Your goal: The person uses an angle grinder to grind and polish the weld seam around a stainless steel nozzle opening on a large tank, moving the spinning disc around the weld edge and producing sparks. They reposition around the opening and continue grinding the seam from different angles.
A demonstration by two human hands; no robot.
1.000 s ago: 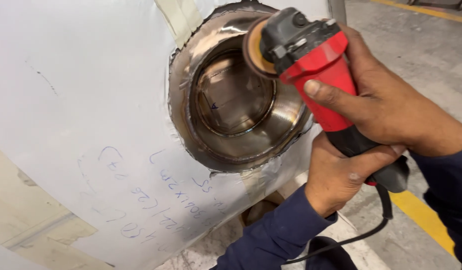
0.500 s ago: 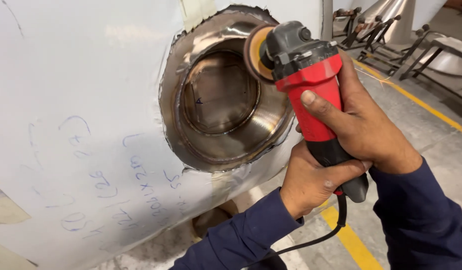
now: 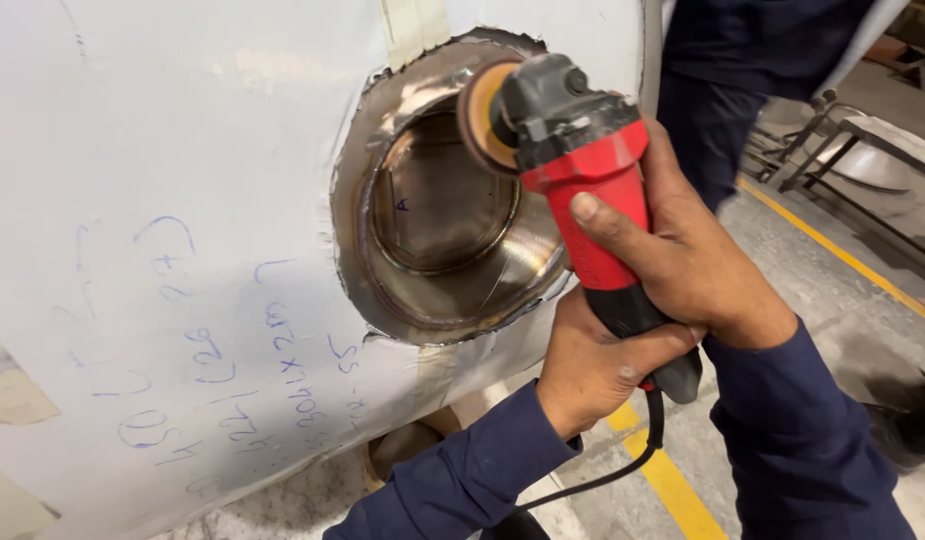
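Both hands, right [image 3: 698, 275] above left [image 3: 593, 370], clamp the red angle grinder [image 3: 583, 180]; its disc [image 3: 481, 115] dresses the steel nozzle opening [image 3: 438, 200] at two o'clock. Continuing calls for steady pressure.

Bright, even indoor light, no hard shadows. Soft glare patch on the white film-covered metal sheet [image 3: 163, 150] at upper left; sheen inside the round polished steel opening [image 3: 443, 210]. Centre sharp; right-edge background slightly soft, bottom-left corner blurred.
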